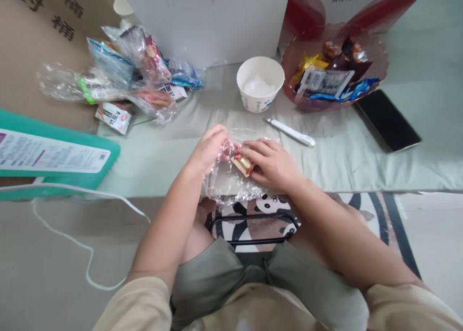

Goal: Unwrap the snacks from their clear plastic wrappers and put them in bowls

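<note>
A sheet of clear plastic wrap [231,184] lies crumpled at the table's front edge, partly hanging over it. My left hand [213,150] is closed on a bunched part of this wrap. On top of the plastic, a small snack packet [243,164], cream-yellow with red marks, sits between my hands. My right hand [273,162] is closed around the packet's right end, its fingers covering part of it. Just beyond the hands lies a white pen [291,131], and behind it stands a white paper cup [260,83] with something whitish inside.
A pinkish scalloped bowl [289,87] of packaged snacks stands at the back right, beside a black phone [388,120]. Several plastic-wrapped snack bundles [133,75] pile up at the back left. A green container [104,150] stands left, near a white cable [90,254]. Boxes line the back.
</note>
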Available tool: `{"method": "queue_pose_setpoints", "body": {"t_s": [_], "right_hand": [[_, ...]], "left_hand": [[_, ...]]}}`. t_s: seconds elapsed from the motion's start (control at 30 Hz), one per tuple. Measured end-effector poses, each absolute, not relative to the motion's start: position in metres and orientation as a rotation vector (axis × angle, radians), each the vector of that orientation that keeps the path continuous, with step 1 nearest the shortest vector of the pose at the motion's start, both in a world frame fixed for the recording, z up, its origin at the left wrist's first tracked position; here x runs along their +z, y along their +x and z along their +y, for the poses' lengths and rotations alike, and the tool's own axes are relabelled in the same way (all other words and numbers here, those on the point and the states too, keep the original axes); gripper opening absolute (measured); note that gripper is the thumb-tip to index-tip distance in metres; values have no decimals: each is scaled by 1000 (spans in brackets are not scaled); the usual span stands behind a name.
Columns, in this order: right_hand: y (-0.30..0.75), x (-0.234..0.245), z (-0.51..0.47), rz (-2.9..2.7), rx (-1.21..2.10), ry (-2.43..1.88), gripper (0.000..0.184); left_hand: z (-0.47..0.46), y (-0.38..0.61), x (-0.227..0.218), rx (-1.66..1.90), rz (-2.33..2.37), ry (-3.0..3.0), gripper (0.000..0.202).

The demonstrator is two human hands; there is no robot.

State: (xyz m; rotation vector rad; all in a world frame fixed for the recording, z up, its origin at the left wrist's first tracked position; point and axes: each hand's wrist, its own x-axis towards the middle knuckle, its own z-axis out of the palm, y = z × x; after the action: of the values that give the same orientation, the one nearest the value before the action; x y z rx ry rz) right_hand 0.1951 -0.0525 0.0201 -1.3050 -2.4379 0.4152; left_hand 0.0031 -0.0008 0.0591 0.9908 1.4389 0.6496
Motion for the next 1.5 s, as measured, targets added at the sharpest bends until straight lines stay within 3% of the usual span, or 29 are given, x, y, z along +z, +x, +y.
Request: {"method": "queue_pose_setpoints", "body": {"t_s": [0.33,0.5,0.8,0.93,1.1,1.27,1.37,1.5], "right_hand": [[196,26,-51,-2521,427,-1333,47],[194,28,-56,-2502,501,-1392,55],[211,42,-67,-2123,729,-1298,50],[241,62,-66,-1864,535,-1419,38],[271,125,-6,-1535,91,-1851,39],[294,181,111,-2112,-88,-2134,63],[304,179,169,-2587,-74,-2139,71],[307,161,208,-2686,-54,-2144,70]], "left_hand": [[3,-8,46,636,1675,1518,4],[6,-15,50,475,1853,1760,3],[9,-24,44,513,1711,1588,5],[12,-27,42,604,1596,1469,8],[13,-22,50,614,1518,1424,8],[14,-18,52,595,1463,1421,6],[16,-20,48,582,1456,1406,9],[19,-20,45,589,1458,1380,10]]}}
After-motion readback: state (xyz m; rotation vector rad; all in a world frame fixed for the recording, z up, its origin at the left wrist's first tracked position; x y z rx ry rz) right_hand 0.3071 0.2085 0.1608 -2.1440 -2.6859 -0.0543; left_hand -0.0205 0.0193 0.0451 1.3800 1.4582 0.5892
